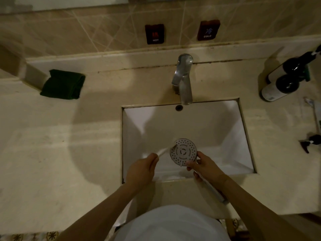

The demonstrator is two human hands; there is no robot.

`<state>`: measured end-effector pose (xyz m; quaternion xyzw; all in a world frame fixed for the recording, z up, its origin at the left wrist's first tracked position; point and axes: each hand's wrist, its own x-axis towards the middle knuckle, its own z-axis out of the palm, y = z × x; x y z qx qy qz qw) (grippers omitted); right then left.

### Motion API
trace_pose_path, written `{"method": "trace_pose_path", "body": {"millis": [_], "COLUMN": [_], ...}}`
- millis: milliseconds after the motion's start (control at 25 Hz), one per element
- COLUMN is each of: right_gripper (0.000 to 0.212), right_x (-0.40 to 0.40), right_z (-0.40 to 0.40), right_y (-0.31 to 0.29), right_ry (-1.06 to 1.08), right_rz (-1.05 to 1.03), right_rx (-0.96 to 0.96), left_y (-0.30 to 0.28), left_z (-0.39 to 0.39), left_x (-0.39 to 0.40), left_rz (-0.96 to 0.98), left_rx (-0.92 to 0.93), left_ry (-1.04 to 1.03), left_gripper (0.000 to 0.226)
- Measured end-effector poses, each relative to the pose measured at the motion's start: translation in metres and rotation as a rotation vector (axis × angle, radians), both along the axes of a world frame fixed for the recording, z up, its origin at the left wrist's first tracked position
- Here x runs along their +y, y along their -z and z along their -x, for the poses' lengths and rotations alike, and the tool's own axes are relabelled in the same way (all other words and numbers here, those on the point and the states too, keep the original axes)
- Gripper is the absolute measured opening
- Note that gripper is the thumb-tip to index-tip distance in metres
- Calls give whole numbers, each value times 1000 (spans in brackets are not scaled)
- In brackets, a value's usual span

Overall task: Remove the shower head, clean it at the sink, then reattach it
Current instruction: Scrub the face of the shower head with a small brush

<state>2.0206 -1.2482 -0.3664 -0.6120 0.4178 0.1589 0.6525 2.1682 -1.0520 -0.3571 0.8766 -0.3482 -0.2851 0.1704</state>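
Facing up over the sink (231, 129), the shower head (183, 151) sits near the front edge, w/ right hand (205, 166) wrapped round its handle. Left hand (141, 168) pinches a toothbrush (165, 151), bristles on the nozzle plate's left rim. Faucet (184, 80) behind; green cloth (63, 84) far left on counter.

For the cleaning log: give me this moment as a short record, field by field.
place: sink set in a beige counter
shower head: held over the basin, nozzle face up
right hand: grips the shower head at its neck
left hand: holds a toothbrush, bristle end on the nozzle face
faucet: no water seen running
counter items: green cloth at left, dark pump bottles at right
stage: scrubbing, not yet reattached
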Motion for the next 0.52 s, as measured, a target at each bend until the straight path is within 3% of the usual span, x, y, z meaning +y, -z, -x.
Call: {"method": "trace_pose_path", "body": {"millis": [80,240,400,520], "right_gripper": [43,42,42,41], "right_x": [-4,-6,-9,-12], "right_z": [1,-1,-2,-3], "right_y": [-1,-2,-2,-3], "right_ry": [-45,-73,-94,-121], "right_rz": [-11,-34,-88,-100], "right_rx": [-11,-14,-21,-21], "left_y": [-3,-17,-11,-13], "left_z": [-11,-11,-27,-17], "left_x": [4,29,16,20], "left_rz": [-21,-121,-134,-126], "left_rx": [-13,67,-73,-8], "left_ry": [45,322,220,252], "left_gripper": [26,24,24,24]}}
